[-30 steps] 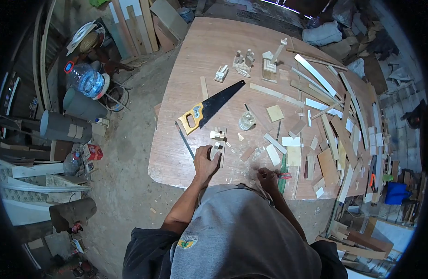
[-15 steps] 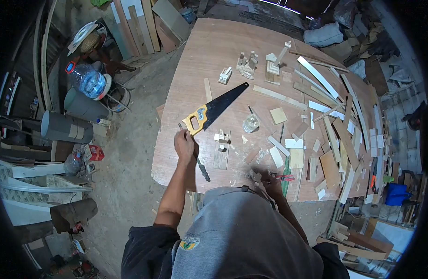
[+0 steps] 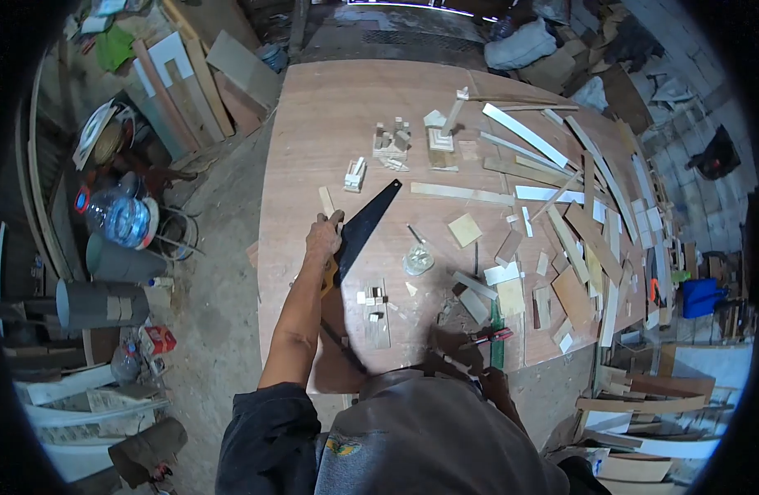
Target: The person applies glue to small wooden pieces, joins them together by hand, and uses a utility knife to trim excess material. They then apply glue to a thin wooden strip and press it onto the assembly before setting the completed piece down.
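My left hand (image 3: 323,241) reaches over the handle end of a saw (image 3: 368,225) with a yellow handle and dark blade. Its fingers are slightly apart at the near end of a short wood strip (image 3: 326,198); no firm hold shows. My right hand (image 3: 495,386) is low at the table's front edge, in shadow, its fingers closed round something I cannot make out. Red-handled pliers (image 3: 496,335) lie just beyond it, across a green strip (image 3: 497,351). A small block assembly (image 3: 377,313) on a thin board stands between my arms.
The wooden table (image 3: 313,115) carries small wood models (image 3: 392,140), a clear jar (image 3: 418,260), a square piece (image 3: 464,230) and many loose strips (image 3: 524,136) at the right. On the floor at left stand a water bottle (image 3: 128,221) and a grey cylinder (image 3: 103,304).
The view has shifted, so the table appears lower and further left. My left hand has moved forward from below the saw handle to the wood strip. My right hand remains near the front edge.
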A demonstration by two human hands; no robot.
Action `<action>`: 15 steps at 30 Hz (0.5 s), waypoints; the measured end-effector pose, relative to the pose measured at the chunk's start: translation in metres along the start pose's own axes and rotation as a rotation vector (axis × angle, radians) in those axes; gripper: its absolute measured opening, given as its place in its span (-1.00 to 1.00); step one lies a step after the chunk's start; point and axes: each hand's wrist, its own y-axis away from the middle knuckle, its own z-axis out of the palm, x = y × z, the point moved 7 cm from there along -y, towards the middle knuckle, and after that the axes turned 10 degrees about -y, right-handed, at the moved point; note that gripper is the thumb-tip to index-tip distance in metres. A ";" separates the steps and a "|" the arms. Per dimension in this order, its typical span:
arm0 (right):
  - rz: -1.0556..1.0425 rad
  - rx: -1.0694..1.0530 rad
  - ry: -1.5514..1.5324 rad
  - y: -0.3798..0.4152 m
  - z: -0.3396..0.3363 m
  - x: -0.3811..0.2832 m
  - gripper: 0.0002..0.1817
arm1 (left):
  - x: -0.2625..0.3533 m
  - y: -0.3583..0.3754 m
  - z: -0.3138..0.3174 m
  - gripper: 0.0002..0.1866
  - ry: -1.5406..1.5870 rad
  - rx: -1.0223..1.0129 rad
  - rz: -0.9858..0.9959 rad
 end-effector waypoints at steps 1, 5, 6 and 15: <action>-0.002 0.020 0.051 0.002 -0.001 0.008 -0.63 | 0.000 -0.006 0.005 -0.65 -0.015 -0.025 0.001; 0.074 0.028 0.118 -0.001 -0.002 0.042 -0.63 | -0.003 -0.027 0.022 -0.70 -0.079 -0.092 0.045; 0.081 0.026 0.114 -0.008 0.000 0.065 -0.63 | -0.003 -0.028 0.023 -0.70 -0.082 -0.098 0.049; -0.330 -0.016 0.498 -0.018 0.002 0.046 -0.62 | -0.059 -0.009 0.012 -0.67 0.150 0.160 -0.351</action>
